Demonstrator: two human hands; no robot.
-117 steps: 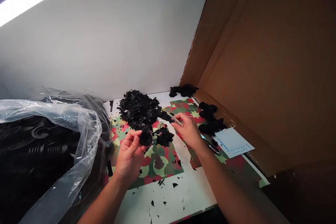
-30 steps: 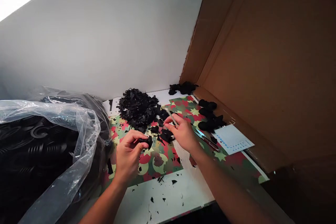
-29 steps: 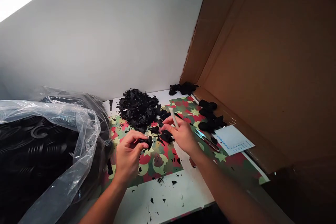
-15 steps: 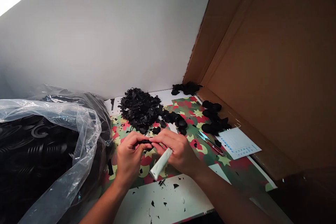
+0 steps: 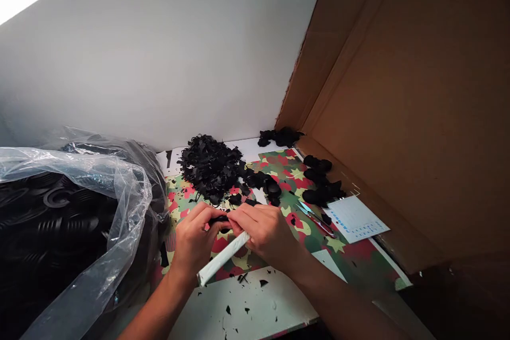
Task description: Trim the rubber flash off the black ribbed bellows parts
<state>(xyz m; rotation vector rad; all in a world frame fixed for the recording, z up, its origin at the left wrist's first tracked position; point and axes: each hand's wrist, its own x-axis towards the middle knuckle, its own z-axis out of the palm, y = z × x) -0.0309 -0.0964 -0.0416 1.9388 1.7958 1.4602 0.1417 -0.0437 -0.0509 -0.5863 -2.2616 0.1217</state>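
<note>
My left hand (image 5: 194, 238) is closed on a small black rubber-like part (image 5: 219, 220), pinched between thumb and fingers. My right hand (image 5: 265, 231) grips a tool with a long white wrapped handle (image 5: 223, 259), which sticks out below the palm toward the lower left. The fingertips of both hands meet around the black part, hiding the tool's working end and most of the part. Just behind the hands lies a big heap of black trimmings (image 5: 211, 164), with rounded black pieces (image 5: 271, 186) at its right side.
A clear plastic bag (image 5: 131, 212) full of black ringed parts fills the left. On the patterned sheet (image 5: 295, 175) lie red-handled snips (image 5: 319, 220) and a white card (image 5: 356, 218). More black pieces (image 5: 321, 180) rest along the cardboard wall (image 5: 398, 117). Scraps dot the white board (image 5: 239, 319).
The white handle has swung toward the left and lies flatter, with more of its length showing. Both hands stay together at the black part. The whole view has shifted slightly.
</note>
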